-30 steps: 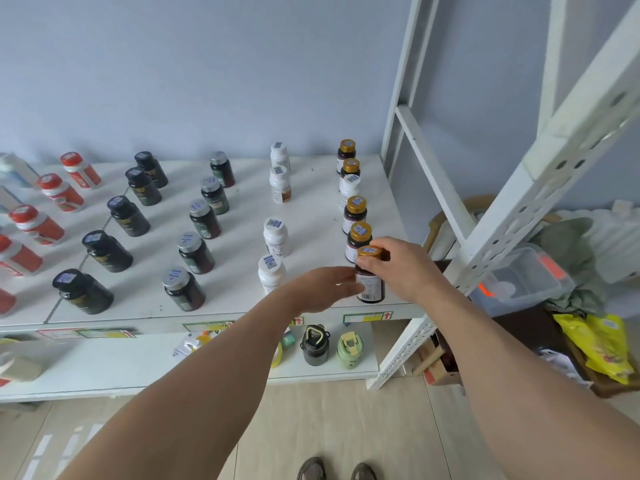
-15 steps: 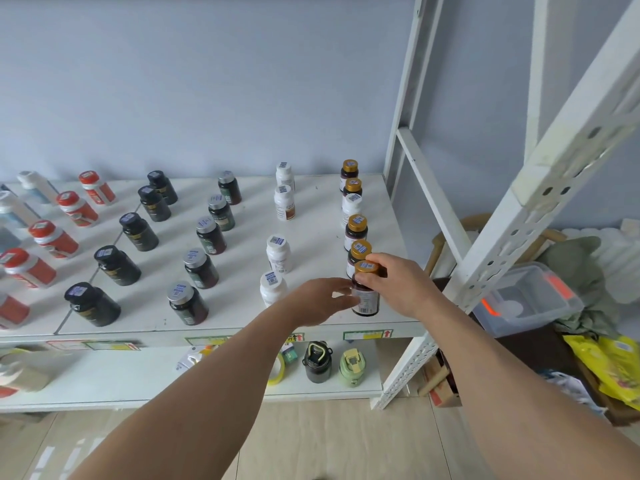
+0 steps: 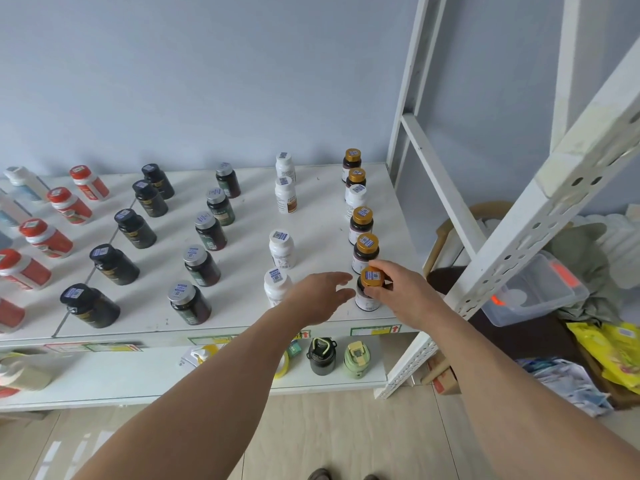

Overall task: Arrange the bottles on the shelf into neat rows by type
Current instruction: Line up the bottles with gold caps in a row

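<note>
Your right hand [image 3: 403, 294] grips the gold cap of the front bottle [image 3: 367, 293] in the rightmost row, fingers curled round the cap from the right. That bottle stands upright on the shelf [image 3: 311, 223], near the front edge and the right corner.

Your left hand [image 3: 320, 295] is just left of the same bottle, fingers loosely extended toward it, holding nothing. Can't tell if the fingertips touch the bottle body. The hand partly covers the front white bottle [image 3: 276, 285].

Rows on the shelf, right to left:
- Gold-cap row [image 3: 362, 221]: runs front to back along the right edge, bottles close together, with one white bottle [image 3: 355, 199] sitting mid-row between gold caps.
- White row [image 3: 282, 249]: four bottles, two near the back, two near the front, a wider gap between the pairs.
- Silver-cap dark row [image 3: 202, 265]: five bottles, evenly spaced.
- Black-cap row [image 3: 114, 263]: five bottles, evenly spaced.
- Red-cap row [image 3: 46, 237]: at the left edge, partly cut off by the frame.

All bottles upright, each with a blue-and-white sticker on the cap.

Lower shelf [image 3: 104, 379]: a black flask [image 3: 321, 355] and a green flask [image 3: 356, 360] side by side below your hands. A clear bin [image 3: 535, 296] sits on the floor right of the rack post [image 3: 540, 216].
</note>
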